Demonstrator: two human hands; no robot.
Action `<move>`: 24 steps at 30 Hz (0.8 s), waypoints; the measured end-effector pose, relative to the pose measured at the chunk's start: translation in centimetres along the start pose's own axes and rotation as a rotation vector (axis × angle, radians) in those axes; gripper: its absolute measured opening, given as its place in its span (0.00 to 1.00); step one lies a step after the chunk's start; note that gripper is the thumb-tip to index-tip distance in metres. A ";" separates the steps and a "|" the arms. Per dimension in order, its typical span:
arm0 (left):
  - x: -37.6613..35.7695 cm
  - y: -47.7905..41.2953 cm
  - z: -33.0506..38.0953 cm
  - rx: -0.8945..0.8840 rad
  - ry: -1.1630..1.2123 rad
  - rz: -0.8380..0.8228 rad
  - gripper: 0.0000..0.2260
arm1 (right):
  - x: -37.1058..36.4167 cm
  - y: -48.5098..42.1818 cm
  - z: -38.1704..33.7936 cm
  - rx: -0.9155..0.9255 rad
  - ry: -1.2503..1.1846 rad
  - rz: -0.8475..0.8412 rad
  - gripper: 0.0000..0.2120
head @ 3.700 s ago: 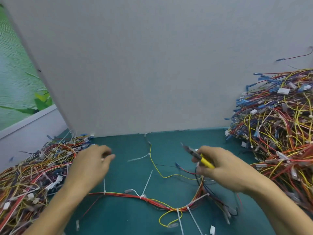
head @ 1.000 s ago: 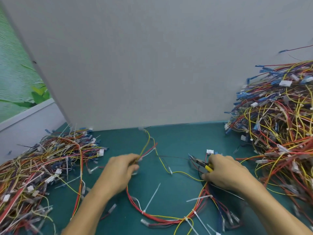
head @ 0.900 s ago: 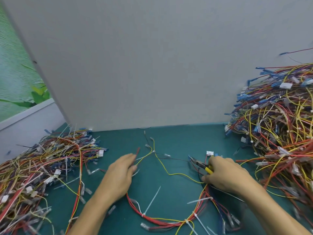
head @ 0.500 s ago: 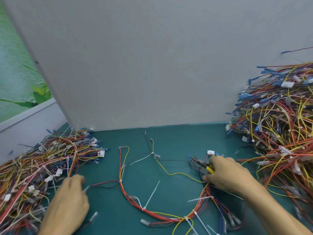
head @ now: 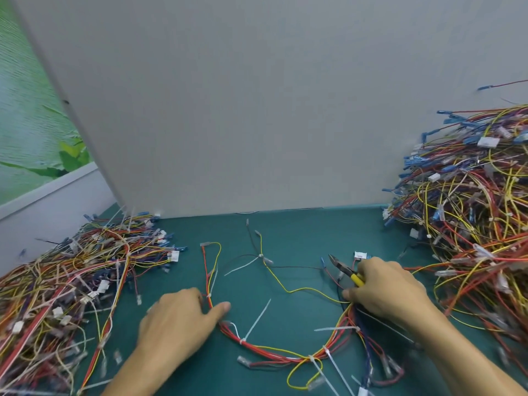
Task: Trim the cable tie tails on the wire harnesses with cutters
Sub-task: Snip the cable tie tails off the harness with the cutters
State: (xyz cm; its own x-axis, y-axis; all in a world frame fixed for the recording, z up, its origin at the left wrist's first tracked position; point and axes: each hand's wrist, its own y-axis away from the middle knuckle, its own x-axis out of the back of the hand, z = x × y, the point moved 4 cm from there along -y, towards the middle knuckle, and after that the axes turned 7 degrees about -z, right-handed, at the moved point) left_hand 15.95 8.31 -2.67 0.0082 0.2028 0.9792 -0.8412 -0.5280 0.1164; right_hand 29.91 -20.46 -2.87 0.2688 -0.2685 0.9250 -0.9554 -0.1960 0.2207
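The left hand (head: 177, 324) returns, resting flat on the red-and-yellow wire harness (head: 234, 335), right hand (head: 391, 290) gripping yellow-handled steel cutters (head: 344, 270), so trimming looks imminent.

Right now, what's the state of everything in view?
Left hand, palm down on the harness, pinch unclear.
Right hand, gripping the cutters.
Cutters, held, touching no tie.
Harness, looped on the mat, tie tails uncut.
Left pile, tangled heap.
Right pile, taller tangled heap.

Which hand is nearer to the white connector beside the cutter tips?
Right. The right hand, gripping the cutters, lies just beside the white connector; the left hand is far to its left.
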 end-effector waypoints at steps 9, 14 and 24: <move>0.9 -4.5 3.5 -0.150 0.381 0.171 0.09 | 0.3 0.5 -1.8 0.136 -0.268 -0.055 0.15; 0.0 -3.0 4.1 -0.307 0.211 0.242 0.07 | 0.6 0.7 -1.8 0.195 -0.239 -0.121 0.14; -2.7 2.5 8.8 -0.834 0.322 -0.150 0.09 | 3.5 2.9 -3.3 0.423 0.032 -0.042 0.14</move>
State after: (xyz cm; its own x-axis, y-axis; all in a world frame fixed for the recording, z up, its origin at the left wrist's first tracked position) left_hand 18.56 -0.81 -3.54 0.1025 0.5086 0.8549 -0.9632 0.2655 -0.0424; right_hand 27.68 -18.82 2.05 0.2965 -0.2234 0.9285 -0.8073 -0.5781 0.1186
